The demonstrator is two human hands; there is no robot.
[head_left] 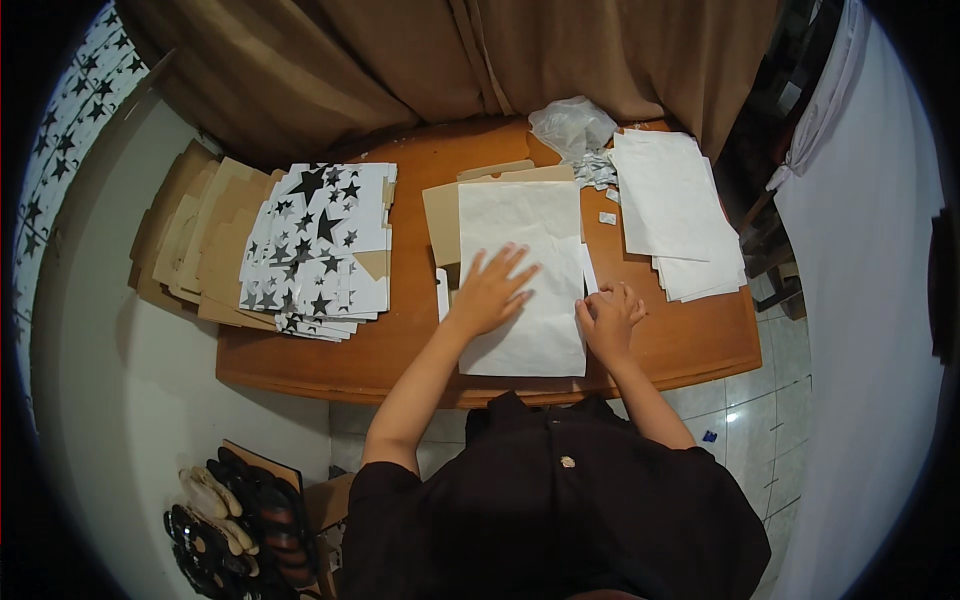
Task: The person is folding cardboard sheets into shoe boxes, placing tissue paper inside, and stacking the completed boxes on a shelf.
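A large white paper sheet (520,225) lies flat in front of me on the wooden table. My left hand (493,292) rests on it, fingers spread. Beneath the sheet is a flattened brown cardboard piece (442,215), mostly covered, whose edges show at the top and left. Narrow white flaps stick out on both sides, one of them a right flap (589,268). My right hand (612,318) is at the sheet's right edge by the lower end of that flap, its fingers bent in toward the thumb. What sits between those fingers is too small to make out.
Star-printed white cardboard pieces (320,235) are stacked at the left, beside brown cardboard pieces (190,235). More white sheets (668,195) lie at the right, near a clear plastic bag (572,128) and small white packets (597,172). Footwear (240,520) stands on the floor, lower left.
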